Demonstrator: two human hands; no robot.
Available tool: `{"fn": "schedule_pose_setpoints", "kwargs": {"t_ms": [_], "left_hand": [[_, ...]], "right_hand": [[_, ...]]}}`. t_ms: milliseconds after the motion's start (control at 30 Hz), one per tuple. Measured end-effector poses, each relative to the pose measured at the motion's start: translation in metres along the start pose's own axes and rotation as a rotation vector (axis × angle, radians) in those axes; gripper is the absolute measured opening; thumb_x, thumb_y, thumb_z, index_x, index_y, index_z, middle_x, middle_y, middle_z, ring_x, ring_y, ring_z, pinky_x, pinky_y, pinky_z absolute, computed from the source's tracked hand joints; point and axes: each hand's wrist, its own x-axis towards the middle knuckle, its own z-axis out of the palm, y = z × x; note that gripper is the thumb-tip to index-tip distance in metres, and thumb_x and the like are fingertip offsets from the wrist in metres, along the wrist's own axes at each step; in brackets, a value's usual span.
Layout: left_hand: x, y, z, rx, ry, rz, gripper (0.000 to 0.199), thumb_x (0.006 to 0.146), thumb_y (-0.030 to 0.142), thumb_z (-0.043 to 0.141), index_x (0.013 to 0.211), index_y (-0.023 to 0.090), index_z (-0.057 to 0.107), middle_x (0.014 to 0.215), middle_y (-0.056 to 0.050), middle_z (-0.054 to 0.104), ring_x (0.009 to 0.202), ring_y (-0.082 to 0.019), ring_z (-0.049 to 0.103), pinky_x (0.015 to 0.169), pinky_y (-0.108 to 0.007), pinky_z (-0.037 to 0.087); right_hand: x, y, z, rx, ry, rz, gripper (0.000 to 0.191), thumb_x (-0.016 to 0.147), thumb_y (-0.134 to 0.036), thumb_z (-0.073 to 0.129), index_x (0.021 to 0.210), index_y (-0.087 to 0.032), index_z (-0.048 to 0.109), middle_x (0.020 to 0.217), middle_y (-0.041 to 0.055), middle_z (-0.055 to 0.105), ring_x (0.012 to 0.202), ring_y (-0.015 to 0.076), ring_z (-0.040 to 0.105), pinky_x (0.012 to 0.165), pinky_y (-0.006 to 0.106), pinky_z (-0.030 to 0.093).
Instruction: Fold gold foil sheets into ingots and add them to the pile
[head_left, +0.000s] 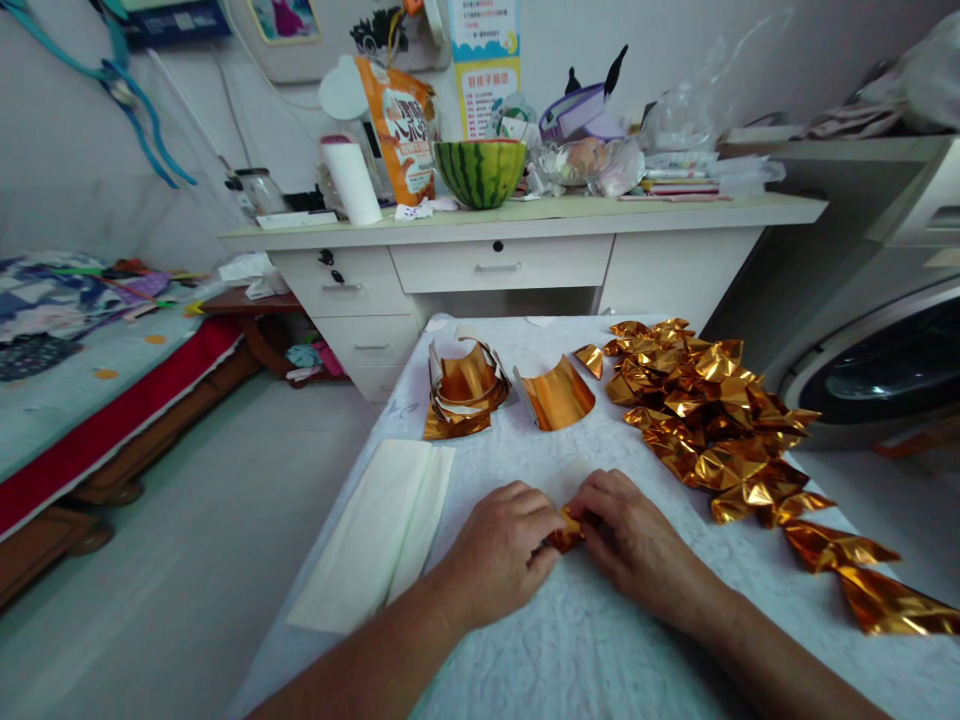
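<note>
Between my two hands, near the middle of the cloth-covered table, is a small piece of gold foil (567, 532). My left hand (501, 548) pinches its left side, fingers curled. On its right side my right hand (628, 540) grips it with bent fingers. Beyond them lies a curved gold sheet (559, 394), and left of that a curled stack of gold sheets (465, 388). A large heap of folded gold foil pieces (705, 410) covers the right side. White paper sheets (375, 530) lie left of my left hand.
Behind the table stands a white desk (502, 262) bearing a watermelon-patterned bowl (480, 172), an orange pouch (397, 130) and a white roll (351, 180). A washing machine (885, 330) is at the right, a bed (90, 370) at the left.
</note>
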Motion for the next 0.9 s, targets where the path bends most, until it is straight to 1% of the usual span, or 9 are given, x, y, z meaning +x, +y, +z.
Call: {"fn": "schedule_pose_setpoints", "kwargs": {"t_ms": [100,200,333,433,533,667,800,900], "left_hand": [[-0.001,0.0,0.0,-0.015,0.017,-0.014,0.008,0.082,0.013,0.064,0.087,0.018,0.064,0.089,-0.003,0.064,0.089,-0.019,0.055,0.079,-0.031,0.044],[-0.001,-0.002,0.002,-0.034,0.041,-0.035,0.005,0.082,0.013,0.065,0.084,0.018,0.064,0.086,-0.002,0.063,0.086,-0.019,0.054,0.077,-0.03,0.043],[-0.001,-0.004,0.003,-0.069,0.058,-0.09,0.01,0.078,0.009,0.066,0.08,0.018,0.063,0.086,-0.002,0.061,0.088,-0.019,0.054,0.078,-0.031,0.043],[-0.001,-0.005,0.003,-0.108,0.067,-0.138,0.012,0.076,0.008,0.067,0.081,0.018,0.063,0.09,-0.002,0.059,0.092,-0.019,0.053,0.082,-0.032,0.043],[-0.001,-0.005,0.001,-0.133,0.071,-0.176,0.012,0.075,0.008,0.068,0.08,0.019,0.063,0.092,-0.002,0.057,0.094,-0.019,0.053,0.084,-0.032,0.043],[0.0,-0.003,-0.001,-0.146,0.065,-0.199,0.011,0.077,0.008,0.066,0.077,0.018,0.063,0.091,-0.002,0.057,0.094,-0.019,0.052,0.085,-0.033,0.043],[0.001,-0.004,-0.001,-0.151,0.069,-0.197,0.01,0.079,0.01,0.066,0.077,0.019,0.064,0.089,-0.002,0.057,0.093,-0.019,0.052,0.084,-0.034,0.043],[0.002,-0.004,-0.001,-0.155,0.071,-0.201,0.01,0.079,0.009,0.066,0.075,0.018,0.063,0.088,-0.001,0.057,0.092,-0.019,0.052,0.084,-0.033,0.043]], "right_hand": [[-0.002,-0.004,-0.002,-0.016,-0.03,-0.006,0.015,0.074,-0.007,0.058,0.083,-0.019,0.058,0.088,0.0054,0.055,0.088,0.0225,0.05,0.079,0.037,0.041],[-0.003,-0.003,-0.001,-0.034,-0.051,-0.011,0.012,0.077,-0.015,0.063,0.087,-0.02,0.06,0.093,0.0062,0.055,0.09,0.0236,0.049,0.079,0.039,0.04],[-0.001,0.0,0.004,-0.01,-0.069,0.035,0.006,0.083,-0.016,0.061,0.085,-0.021,0.063,0.093,0.0054,0.058,0.09,0.0227,0.05,0.077,0.037,0.039],[0.0,0.003,0.007,0.011,-0.065,0.057,0.01,0.082,-0.014,0.062,0.077,-0.022,0.063,0.091,0.0043,0.059,0.09,0.0221,0.051,0.077,0.036,0.039],[0.001,0.002,0.006,0.024,-0.064,0.074,0.013,0.082,-0.011,0.061,0.074,-0.022,0.063,0.089,0.0038,0.059,0.09,0.0216,0.052,0.077,0.036,0.039],[0.001,-0.002,0.004,0.034,-0.078,0.1,0.013,0.082,-0.011,0.06,0.075,-0.021,0.063,0.09,0.0045,0.059,0.09,0.0218,0.051,0.077,0.037,0.039],[0.001,-0.004,0.006,0.045,-0.063,0.121,0.007,0.083,-0.016,0.062,0.079,-0.022,0.064,0.092,0.0048,0.059,0.089,0.0221,0.05,0.077,0.038,0.038],[0.002,-0.005,0.009,0.051,-0.068,0.139,0.008,0.084,-0.018,0.062,0.08,-0.023,0.066,0.092,0.0043,0.059,0.09,0.0227,0.05,0.079,0.04,0.037]]}}
